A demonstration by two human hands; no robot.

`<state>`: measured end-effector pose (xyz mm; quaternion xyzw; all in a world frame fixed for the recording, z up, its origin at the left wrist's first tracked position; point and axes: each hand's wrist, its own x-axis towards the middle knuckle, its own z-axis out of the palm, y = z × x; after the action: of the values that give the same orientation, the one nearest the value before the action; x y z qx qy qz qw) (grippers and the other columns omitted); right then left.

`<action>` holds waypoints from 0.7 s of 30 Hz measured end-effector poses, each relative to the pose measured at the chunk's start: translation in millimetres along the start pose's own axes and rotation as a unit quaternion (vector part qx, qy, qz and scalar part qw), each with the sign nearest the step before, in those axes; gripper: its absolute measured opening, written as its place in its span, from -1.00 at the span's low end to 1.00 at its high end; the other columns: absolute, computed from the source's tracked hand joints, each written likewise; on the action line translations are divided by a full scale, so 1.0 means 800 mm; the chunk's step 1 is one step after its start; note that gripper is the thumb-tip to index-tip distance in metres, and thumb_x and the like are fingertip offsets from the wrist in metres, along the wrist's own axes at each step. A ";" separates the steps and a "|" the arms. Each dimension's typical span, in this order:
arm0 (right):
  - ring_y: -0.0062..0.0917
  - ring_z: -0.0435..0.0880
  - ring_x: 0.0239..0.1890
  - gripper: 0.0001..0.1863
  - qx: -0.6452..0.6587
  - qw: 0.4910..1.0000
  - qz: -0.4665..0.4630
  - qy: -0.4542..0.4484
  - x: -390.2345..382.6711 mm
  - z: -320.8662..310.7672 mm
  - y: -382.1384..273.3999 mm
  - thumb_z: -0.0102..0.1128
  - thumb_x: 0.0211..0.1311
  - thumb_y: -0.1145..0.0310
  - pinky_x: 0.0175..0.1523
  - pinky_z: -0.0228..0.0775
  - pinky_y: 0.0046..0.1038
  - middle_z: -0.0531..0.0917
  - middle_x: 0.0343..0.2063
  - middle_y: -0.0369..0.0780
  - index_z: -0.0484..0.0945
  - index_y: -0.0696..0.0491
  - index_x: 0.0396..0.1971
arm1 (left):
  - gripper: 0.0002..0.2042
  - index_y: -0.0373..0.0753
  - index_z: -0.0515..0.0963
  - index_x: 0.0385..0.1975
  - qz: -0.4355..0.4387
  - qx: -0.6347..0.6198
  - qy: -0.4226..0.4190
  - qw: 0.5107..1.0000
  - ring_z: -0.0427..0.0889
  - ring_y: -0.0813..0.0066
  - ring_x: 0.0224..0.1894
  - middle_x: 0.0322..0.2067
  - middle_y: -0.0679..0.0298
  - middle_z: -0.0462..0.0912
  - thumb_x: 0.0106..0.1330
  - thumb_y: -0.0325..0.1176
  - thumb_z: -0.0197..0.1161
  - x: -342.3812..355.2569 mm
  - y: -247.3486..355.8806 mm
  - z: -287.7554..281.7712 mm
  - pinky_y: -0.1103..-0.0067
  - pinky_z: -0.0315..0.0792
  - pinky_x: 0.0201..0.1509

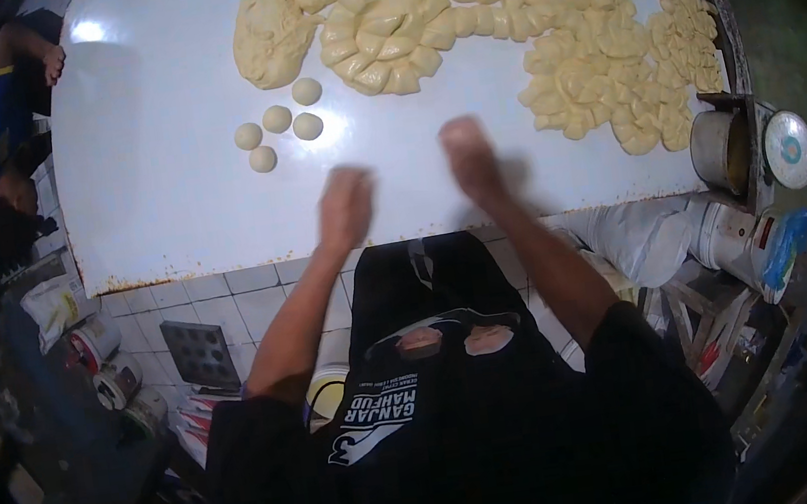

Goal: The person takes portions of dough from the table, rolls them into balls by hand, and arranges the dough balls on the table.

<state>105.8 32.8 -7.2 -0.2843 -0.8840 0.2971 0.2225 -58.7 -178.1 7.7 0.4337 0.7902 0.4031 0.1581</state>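
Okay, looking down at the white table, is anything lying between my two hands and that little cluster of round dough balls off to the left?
Nothing visible does. The left hand and right hand, both blurred, hover over the white table. Between them and the five dough balls lies only bare tabletop. The big dough pile sits farther back, off that path.

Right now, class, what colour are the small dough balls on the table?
Pale cream-yellow: the dough balls lie on the white table, in the head view.

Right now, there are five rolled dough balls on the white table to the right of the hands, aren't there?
Not quite: the head view shows the five dough balls on the white table to the left of both hands, the left hand and the right hand, not to their right.
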 end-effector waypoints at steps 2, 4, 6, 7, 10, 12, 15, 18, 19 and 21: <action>0.01 0.64 -0.10 -0.80 0.136 0.981 0.115 0.079 0.051 -0.053 -0.068 0.31 0.42 0.38 0.09 0.54 -0.12 0.64 -0.24 0.00 0.57 0.17 -0.12 | -0.79 -0.29 0.59 0.01 0.088 -0.096 -0.023 0.991 0.65 -0.07 -0.03 -0.08 0.02 0.65 0.44 -0.42 0.33 0.026 0.062 0.040 0.19 0.58 0.06; -0.02 0.65 -0.08 -0.78 0.089 0.993 0.064 0.044 0.018 -0.062 -0.044 0.34 0.40 0.33 0.08 0.54 -0.11 0.64 -0.22 -0.01 0.58 0.15 -0.13 | -0.79 -0.28 0.63 -0.03 0.110 -0.036 -0.036 0.993 0.63 -0.12 -0.05 -0.10 0.01 0.63 0.43 -0.38 0.37 0.007 0.065 0.118 0.18 0.57 0.07; -0.06 0.66 -0.07 -0.76 0.026 0.999 0.018 0.027 -0.010 -0.079 0.036 0.37 0.37 0.29 0.08 0.53 -0.10 0.64 -0.21 -0.03 0.59 0.13 -0.14 | -0.84 -0.25 0.61 -0.15 0.143 -0.014 -0.117 0.983 0.61 -0.06 -0.09 -0.18 0.03 0.59 0.40 -0.35 0.40 -0.008 0.064 0.121 0.20 0.56 0.00; -0.09 0.65 -0.07 -0.74 0.020 0.984 -0.125 -0.121 -0.040 -0.086 0.067 0.39 0.34 0.27 0.04 0.52 -0.08 0.64 -0.18 -0.05 0.60 0.11 -0.14 | -0.81 -0.23 0.60 -0.19 0.113 0.011 -0.139 0.984 0.61 -0.03 -0.11 -0.19 0.06 0.58 0.38 -0.29 0.43 -0.030 0.049 0.102 0.18 0.53 0.00; -0.18 0.63 -0.07 -0.69 -0.061 0.917 -0.207 -0.336 -0.022 -0.086 0.116 0.50 0.21 0.23 -0.01 0.45 -0.08 0.62 -0.12 -0.14 0.59 0.05 -0.19 | -0.72 -0.18 0.59 -0.24 0.124 0.162 -0.079 0.976 0.58 0.02 -0.08 -0.19 0.13 0.58 0.30 -0.16 0.50 -0.047 -0.012 0.012 0.13 0.44 0.06; -0.20 0.55 -0.11 -0.68 -0.064 0.969 -0.215 -0.099 0.041 -0.044 0.027 0.54 0.14 0.19 0.02 0.35 -0.12 0.55 -0.28 -0.18 0.54 0.00 -0.32 | -0.73 -0.19 0.57 -0.22 0.106 0.187 0.013 0.976 0.52 0.01 -0.02 -0.19 0.10 0.58 0.28 -0.19 0.49 0.012 0.016 0.029 0.16 0.38 0.06; -0.18 0.54 -0.11 -0.69 -0.191 0.964 -0.118 -0.141 -0.020 0.007 0.030 0.53 0.16 0.25 0.03 0.34 -0.09 0.54 -0.29 -0.18 0.52 0.00 -0.29 | -0.82 -0.19 0.56 -0.26 -0.029 0.144 0.000 0.989 0.54 -0.02 -0.12 -0.23 0.10 0.57 0.30 -0.32 0.43 0.010 0.068 0.132 0.14 0.38 0.00; -0.22 0.67 -0.02 -0.70 -0.001 0.938 -0.156 -0.309 -0.030 -0.053 0.064 0.59 0.09 0.14 0.10 0.48 -0.10 0.67 -0.17 -0.21 0.64 -0.04 -0.36 | -0.83 -0.15 0.61 -0.24 0.103 -0.004 -0.024 0.994 0.58 0.04 -0.17 -0.28 0.15 0.62 0.27 -0.34 0.47 -0.062 0.035 0.058 0.17 0.41 -0.01; -0.22 0.71 0.01 -0.69 0.002 0.907 -0.170 -0.384 -0.010 -0.059 0.086 0.61 0.05 0.11 0.11 0.52 -0.10 0.70 -0.13 -0.21 0.66 -0.05 -0.39 | -0.83 -0.15 0.63 -0.23 0.085 0.100 -0.028 0.991 0.59 0.05 -0.16 -0.26 0.16 0.62 0.27 -0.32 0.48 -0.059 -0.001 0.038 0.17 0.42 -0.01; -0.22 0.65 -0.04 -0.72 -0.054 0.936 -0.282 -0.203 0.023 -0.037 0.075 0.52 0.17 0.12 0.06 0.45 -0.10 0.66 -0.18 -0.22 0.65 -0.03 -0.32 | -0.82 -0.15 0.63 -0.23 0.050 0.215 0.037 0.975 0.59 0.04 -0.16 -0.24 0.15 0.63 0.30 -0.29 0.48 0.007 0.012 0.036 0.16 0.42 -0.03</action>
<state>130.8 96.0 -20.3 0.0314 -0.9689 0.2251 0.0975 -39.1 -156.4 -2.5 0.4817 0.8408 0.2468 0.0116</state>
